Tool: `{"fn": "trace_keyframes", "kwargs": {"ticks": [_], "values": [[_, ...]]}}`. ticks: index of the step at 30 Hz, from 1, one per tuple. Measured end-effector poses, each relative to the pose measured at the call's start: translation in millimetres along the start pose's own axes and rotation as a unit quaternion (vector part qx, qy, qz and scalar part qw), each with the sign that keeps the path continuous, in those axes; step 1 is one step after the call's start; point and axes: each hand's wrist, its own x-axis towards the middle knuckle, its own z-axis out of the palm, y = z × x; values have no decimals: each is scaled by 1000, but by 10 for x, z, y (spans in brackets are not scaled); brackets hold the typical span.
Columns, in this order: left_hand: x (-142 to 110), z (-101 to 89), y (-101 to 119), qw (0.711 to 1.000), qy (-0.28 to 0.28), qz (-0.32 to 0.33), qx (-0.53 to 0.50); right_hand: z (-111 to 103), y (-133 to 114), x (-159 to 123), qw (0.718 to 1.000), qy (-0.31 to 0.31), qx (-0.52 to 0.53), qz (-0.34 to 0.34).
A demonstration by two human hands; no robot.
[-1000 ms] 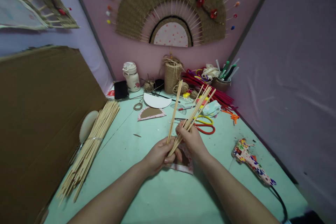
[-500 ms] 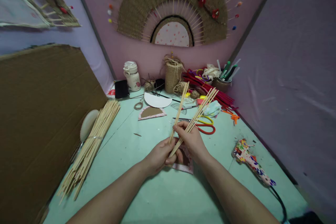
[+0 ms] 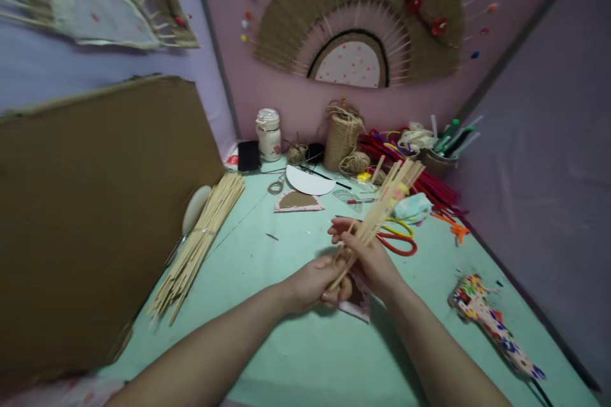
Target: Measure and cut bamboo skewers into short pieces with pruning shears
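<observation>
My left hand (image 3: pixel 317 283) is closed around the lower ends of several thin bamboo sticks (image 3: pixel 382 203). These slant up and to the right, blurred at their tops by motion. Against the middle of the same sticks lies my right hand (image 3: pixel 370 261), its thumb in front and its fingertips showing past them on the left. Under the hands, partly hidden, a half-round brown card piece with a pink spotted edge (image 3: pixel 360 311) rests on the table. Just beyond the right hand are scissors with red and yellow handles (image 3: pixel 398 245).
At left, a tied bundle of bamboo sticks (image 3: pixel 198 245) lies beside a cardboard sheet (image 3: pixel 105 222). A flower-patterned glue gun (image 3: pixel 496 324) lies at right. Along the back stand a white bottle (image 3: pixel 270 137), a twine spool (image 3: pixel 342 140) and a pot of pens (image 3: pixel 439 159).
The sticks, earlier split into two separate groups, now stand together in one bunch. The right hand's fingers have spread behind them. The view has turned slightly left.
</observation>
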Motion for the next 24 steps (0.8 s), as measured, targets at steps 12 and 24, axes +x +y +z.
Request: {"fn": "trace_keyframes", "kwargs": {"ticks": [12,24], "values": [[-234,58,271,975,-177,-18,-133,301,-191,90,972,-230,-17,54],[-1229,175,406,970,190,115,102,1116,347,688,830,-290,-429,-207]]}}
